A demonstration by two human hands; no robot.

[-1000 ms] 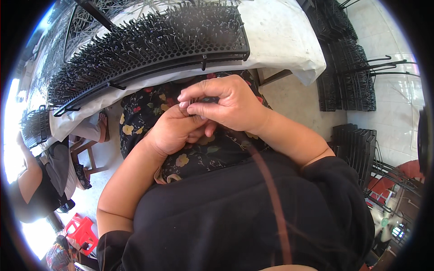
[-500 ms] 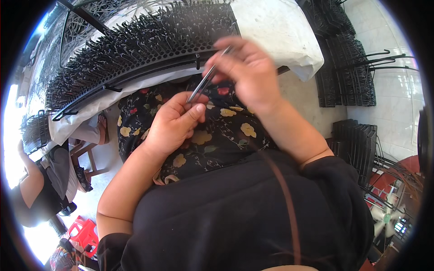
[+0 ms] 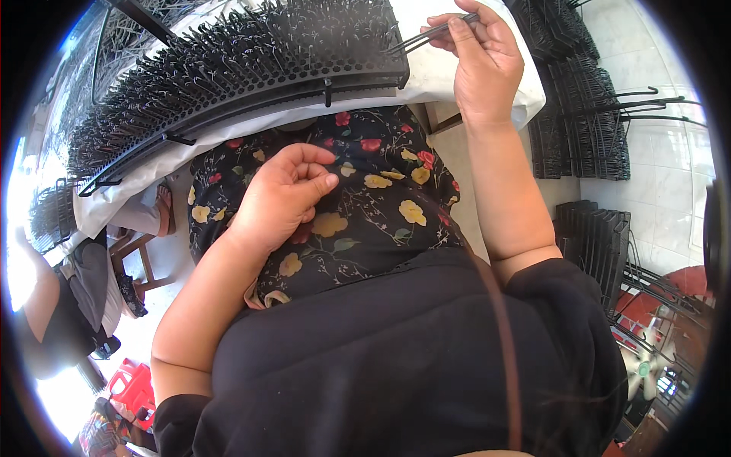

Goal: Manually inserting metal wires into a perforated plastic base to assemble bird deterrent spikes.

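Observation:
My right hand (image 3: 491, 65) is raised at the upper right, its fingers pinching a few thin dark metal rods (image 3: 435, 32). Their far tips reach the right end of a black perforated rack (image 3: 312, 78). A dense mass of black hooked wire pieces (image 3: 228, 57) stands upright in the rack's holes. Over my lap my left hand (image 3: 283, 196) is curled, thumb close to the index finger; whatever it may hold inside is hidden. Beneath it spreads dark floral cloth (image 3: 365, 198).
The rack lies on a table with a white cover (image 3: 449, 76). More black wire racks (image 3: 586, 114) stand along the tiled wall at right. At left another person's arm (image 3: 38, 289) and a sandalled foot (image 3: 164, 209) show, with a red plastic stool (image 3: 133, 388) and a fan (image 3: 643, 369) lower down.
My right hand has moved up and right, away from my left hand, carrying the thin rods to the rack's right end. The left hand stays over my lap, no longer touching them.

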